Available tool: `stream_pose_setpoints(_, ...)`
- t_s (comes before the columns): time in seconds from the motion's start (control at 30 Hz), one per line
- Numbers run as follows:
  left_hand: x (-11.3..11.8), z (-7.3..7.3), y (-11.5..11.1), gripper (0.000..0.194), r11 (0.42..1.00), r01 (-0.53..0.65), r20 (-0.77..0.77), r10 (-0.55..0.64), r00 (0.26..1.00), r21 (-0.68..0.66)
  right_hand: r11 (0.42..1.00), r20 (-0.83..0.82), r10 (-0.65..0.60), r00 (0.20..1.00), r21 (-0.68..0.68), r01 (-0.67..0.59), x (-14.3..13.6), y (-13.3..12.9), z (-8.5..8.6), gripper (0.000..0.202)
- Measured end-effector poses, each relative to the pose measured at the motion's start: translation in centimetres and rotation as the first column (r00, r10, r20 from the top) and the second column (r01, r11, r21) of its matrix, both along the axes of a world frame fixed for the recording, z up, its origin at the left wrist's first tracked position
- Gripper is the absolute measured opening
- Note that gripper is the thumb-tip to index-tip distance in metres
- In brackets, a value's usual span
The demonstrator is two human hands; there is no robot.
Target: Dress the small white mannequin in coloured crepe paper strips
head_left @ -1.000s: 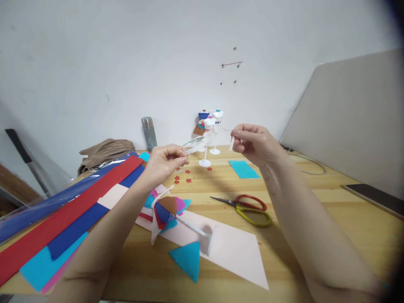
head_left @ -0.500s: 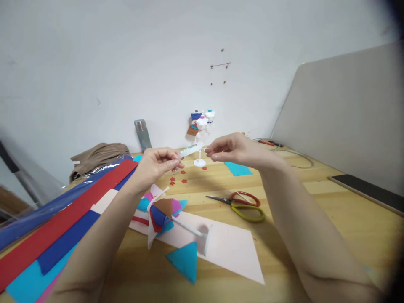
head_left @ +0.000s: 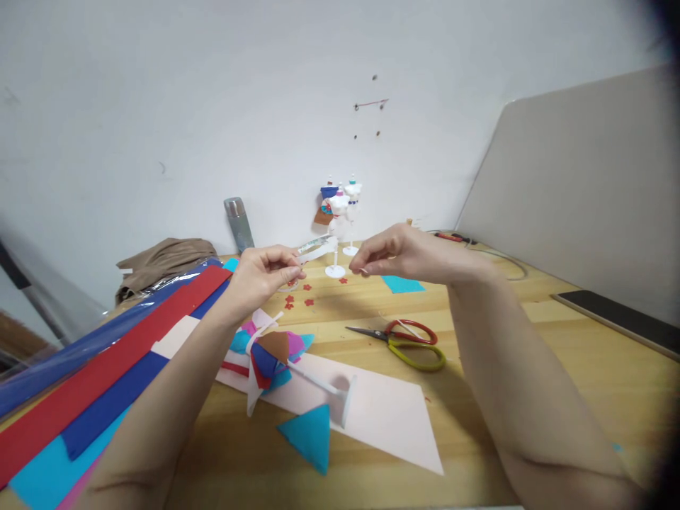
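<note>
My left hand (head_left: pixel 265 278) is closed, its thumb and fingers pinching a whitish, partly see-through strip (head_left: pixel 319 251) that sticks out to the right. Across a small gap, my right hand (head_left: pixel 396 251) has its thumb and fingertips pressed together; a tiny pale bit shows there, too small to name. Below the hands lies a miniature dress form (head_left: pixel 313 375) on its side, wrapped in brown, blue and pink fabric (head_left: pixel 275 348) with a pale tie. Under it is a pale pink sheet (head_left: pixel 396 418). Small red flower cutouts (head_left: pixel 309 302) lie beyond.
Scissors (head_left: pixel 417 354) with red and yellow handles lie right of centre. A blue triangle (head_left: pixel 309 435) lies in front. Coloured fabric strips (head_left: pixel 122 352) cover the left side. Several small dress forms (head_left: pixel 338 205), a flask (head_left: pixel 239 223), brown cloth (head_left: pixel 164 262) and a phone-like dark slab (head_left: pixel 619 319) stand or lie around.
My right hand has drawn slightly right and down, away from the strip, and its fingertips have come together. The strip in my left hand has shifted and now shows two layers.
</note>
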State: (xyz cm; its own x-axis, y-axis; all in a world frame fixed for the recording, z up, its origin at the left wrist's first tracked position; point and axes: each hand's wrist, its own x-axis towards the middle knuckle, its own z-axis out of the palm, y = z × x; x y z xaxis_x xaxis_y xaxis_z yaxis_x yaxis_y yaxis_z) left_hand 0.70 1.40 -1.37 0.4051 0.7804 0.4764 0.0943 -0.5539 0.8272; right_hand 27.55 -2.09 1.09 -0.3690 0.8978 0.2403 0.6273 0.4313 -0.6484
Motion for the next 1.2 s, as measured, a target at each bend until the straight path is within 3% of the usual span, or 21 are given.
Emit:
stream_pose_setpoints(0.1,0.0,0.0,0.0,0.009,0.999,0.021,-0.041,-0.019,0.999,0.03,0.932,0.235,-0.362,0.902,0.094,0.349,0.6,0.4,-0.1,0.042)
stream_pose_setpoints(0.17,0.0,-0.1,0.0,0.009,0.998,0.06,-0.045,-0.06,0.997,-0.007,0.91,0.226,-0.415,0.881,0.102,0.402,0.6,0.3,-0.1,0.047)
stream_pose_setpoints(0.2,0.0,-0.1,0.0,0.01,0.997,0.079,-0.041,-0.08,0.996,-0.027,0.923,0.165,-0.383,0.909,0.101,0.371,0.4,0.2,-0.1,0.04)
stream_pose_setpoints(0.27,0.0,-0.2,0.0,0.01,0.992,0.112,-0.048,-0.114,0.992,-0.054,0.972,-0.052,-0.193,0.98,0.127,0.198,-0.1,-0.1,0.0,0.018)
stream_pose_setpoints(0.37,0.1,-0.2,-0.1,0.01,0.989,0.139,-0.08,-0.143,0.987,-0.051,0.984,-0.24,0.081,0.967,0.177,-0.038,-1.1,-0.2,-0.1,0.018)
stream_pose_setpoints(0.5,0.2,-0.1,-0.3,0.012,0.984,0.157,-0.091,-0.164,0.982,-0.082,0.986,-0.267,0.14,0.953,0.125,-0.11,-1.9,0.4,-0.7,0.017)
stream_pose_setpoints(0.63,0.1,-0.1,-0.4,0.016,0.973,0.161,-0.023,-0.167,0.986,-0.168,0.979,-0.266,0.145,0.953,0.18,-0.099,-2.0,0.7,-0.8,0.018)
stream_pose_setpoints(0.83,-0.8,0.1,0.3,0.022,0.964,0.166,0.025,-0.165,0.986,-0.209,0.962,-0.297,-0.099,0.95,0.215,0.167,-1.0,1.1,-0.6,0.017)
stream_pose_setpoints(1.0,-1.2,-0.1,1.2,0.028,0.944,0.157,0.095,-0.135,0.986,-0.291,0.87,0.021,-0.46,0.888,0.21,0.446,0.9,2.1,-1.0,0.013)
stream_pose_setpoints(1.13,-1.0,-0.1,1.4,0.03,0.902,0.18,0.148,-0.131,0.98,-0.393,0.826,0.142,-0.563,0.814,0.114,0.552,1.3,2.1,-1.1,0.016)
stream_pose_setpoints(1.2,-0.9,-0.1,1.4,0.03,0.884,0.199,0.168,-0.14,0.976,-0.423,0.866,0.065,-0.496,0.866,0.101,0.489,0.8,1.8,-1.1,0.017)
